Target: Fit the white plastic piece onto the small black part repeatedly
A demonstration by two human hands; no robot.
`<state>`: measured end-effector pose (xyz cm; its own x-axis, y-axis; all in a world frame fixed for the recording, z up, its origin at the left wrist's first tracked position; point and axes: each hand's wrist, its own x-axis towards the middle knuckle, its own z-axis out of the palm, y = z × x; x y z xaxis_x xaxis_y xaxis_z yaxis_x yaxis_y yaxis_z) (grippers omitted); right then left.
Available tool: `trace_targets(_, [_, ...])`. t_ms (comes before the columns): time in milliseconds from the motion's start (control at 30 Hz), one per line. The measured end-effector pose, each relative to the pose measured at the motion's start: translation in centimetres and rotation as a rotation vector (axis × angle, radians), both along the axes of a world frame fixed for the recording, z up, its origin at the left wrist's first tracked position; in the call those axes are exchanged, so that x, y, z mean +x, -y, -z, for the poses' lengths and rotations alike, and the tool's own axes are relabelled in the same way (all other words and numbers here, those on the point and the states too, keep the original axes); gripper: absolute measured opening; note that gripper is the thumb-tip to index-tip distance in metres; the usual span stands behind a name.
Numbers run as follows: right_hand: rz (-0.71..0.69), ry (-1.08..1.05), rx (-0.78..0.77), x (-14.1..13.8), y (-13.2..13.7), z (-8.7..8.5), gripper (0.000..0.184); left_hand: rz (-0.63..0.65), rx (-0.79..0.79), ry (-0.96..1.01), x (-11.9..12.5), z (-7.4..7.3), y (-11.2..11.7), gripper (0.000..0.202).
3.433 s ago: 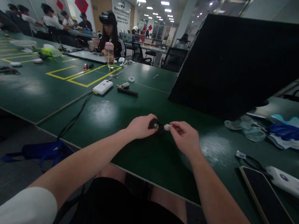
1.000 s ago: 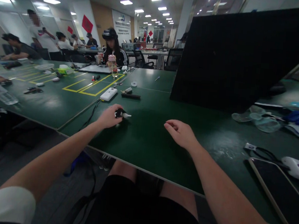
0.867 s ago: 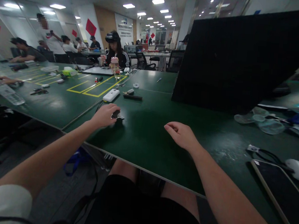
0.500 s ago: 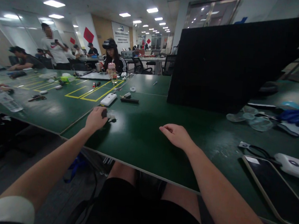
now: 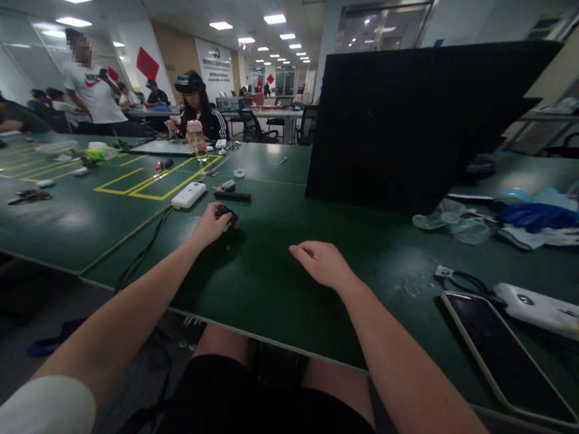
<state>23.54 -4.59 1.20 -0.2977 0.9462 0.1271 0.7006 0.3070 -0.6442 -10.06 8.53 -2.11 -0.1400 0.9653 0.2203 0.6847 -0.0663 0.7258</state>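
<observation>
My left hand [image 5: 212,223] reaches out over the green table [image 5: 265,275] with its fingers curled round a small black object [image 5: 227,215] that rests on the tabletop. My right hand [image 5: 322,262] lies on the table to the right of it, fingers loosely curled inward, with nothing visible in it. The two hands are well apart. A white power bank [image 5: 188,195] with a black cable lies just beyond my left hand, and a black bar [image 5: 232,196] lies next to it.
A large black board [image 5: 407,119] stands upright behind my hands. A phone [image 5: 501,357] and a white device [image 5: 543,309] lie at the right, with blue gloves [image 5: 535,216] and clear plastic pieces farther back. People sit and stand at the tables to the left.
My left hand has carried the black object leftward and away from the right hand, then set it near the power bank. The right hand has let go and rests still.
</observation>
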Motion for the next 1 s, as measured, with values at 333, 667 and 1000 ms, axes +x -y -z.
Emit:
trace_targets(333, [0.037, 0.046, -0.005, -0.8, -0.2, -0.4, 0.055, 0.409, 0.047, -0.241, 8.6, -0.3, 2.3, 0.048])
trace_targets(667, [0.155, 0.209, -0.022, -0.2, -0.6, 0.1, 0.033, 0.666, 0.193, -0.392, 14.5, -0.6, 6.5, 0.050])
trace_targets(1000, [0.178, 0.240, -0.113, 0.0, -0.8, 0.0, 0.036, 0.538, 0.270, -0.456, 11.2, -1.4, 4.7, 0.053])
